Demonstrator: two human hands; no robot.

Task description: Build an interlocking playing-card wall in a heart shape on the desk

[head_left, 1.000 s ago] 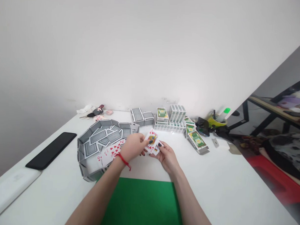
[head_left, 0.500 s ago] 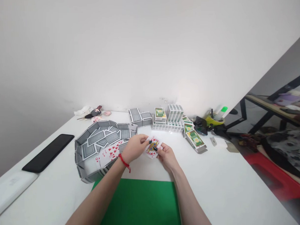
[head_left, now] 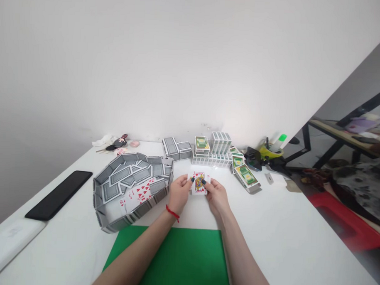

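Observation:
A few playing cards [head_left: 199,185], with a red-suited jack on top, are held upright between both hands above the white table. My left hand [head_left: 179,193], with a red string bracelet at the wrist, pinches their left edge. On the right edge, my right hand [head_left: 217,196] grips them with its thumb across the front. To the left stands a ring-shaped wall of folded grey cards [head_left: 137,215]. Inside it lie grey-backed cards [head_left: 120,174] and several face-up red cards [head_left: 143,191]. A green sheet [head_left: 186,258] lies beneath my forearms.
Folded grey card blocks [head_left: 176,148] and stacked card boxes [head_left: 212,159] stand by the wall. Opened green boxes [head_left: 246,176] and a yellow holder [head_left: 270,151] are at the right. A black phone-like slab [head_left: 59,195] and a white object [head_left: 13,246] lie left.
My left hand has moved right and down a little. The cards have turned from a slant to nearly straight, and both hands still grip them.

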